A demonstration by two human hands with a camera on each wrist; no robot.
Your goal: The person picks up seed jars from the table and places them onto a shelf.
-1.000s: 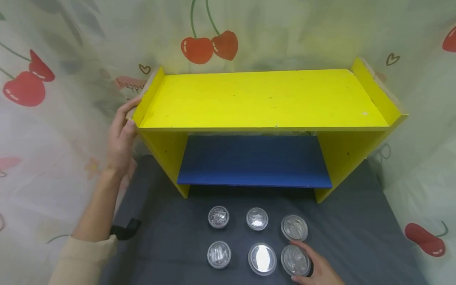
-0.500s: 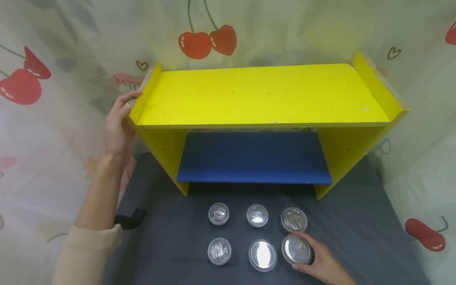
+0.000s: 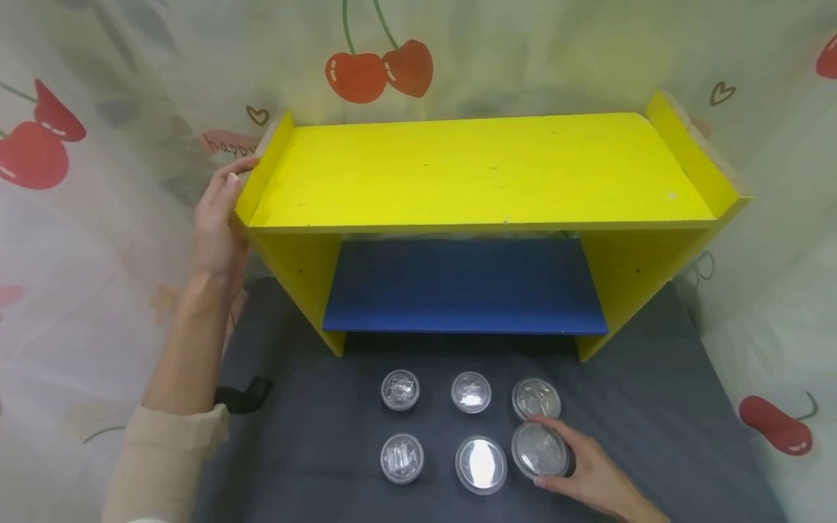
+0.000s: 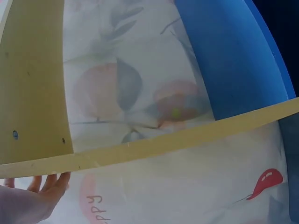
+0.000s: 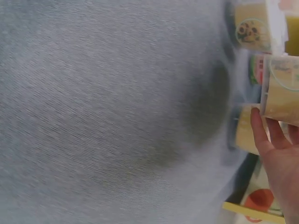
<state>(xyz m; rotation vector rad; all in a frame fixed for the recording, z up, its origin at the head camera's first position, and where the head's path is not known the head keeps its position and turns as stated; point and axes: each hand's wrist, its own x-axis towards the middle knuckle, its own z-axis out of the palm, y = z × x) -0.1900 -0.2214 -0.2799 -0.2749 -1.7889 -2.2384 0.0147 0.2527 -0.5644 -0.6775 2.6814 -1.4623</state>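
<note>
My right hand (image 3: 590,468) holds a round clear-lidded plastic tub (image 3: 539,450) at the front right, fingers along its far side and thumb at its near side. In the right wrist view this tub (image 5: 282,88) has pale yellow sides with a printed circle, and it stands out above the grey cloth. Just behind it is another lidded tub (image 3: 536,399). My left hand (image 3: 218,229) touches the upper left side panel of a yellow shelf unit (image 3: 484,174). The left wrist view shows its fingertips (image 4: 50,181) against the panel's outer face.
Several similar tubs stand in two rows, among them a front middle tub (image 3: 481,465) and a front left tub (image 3: 402,459). Behind them is the unit's blue lower shelf (image 3: 464,287). A dark grey cloth (image 3: 654,407) covers the table; a cherry-print curtain (image 3: 523,58) hangs around.
The right hand and its tub have shifted slightly up in the view, closer to the tub behind. The left hand stays at the panel. The whole head view has drifted a little.
</note>
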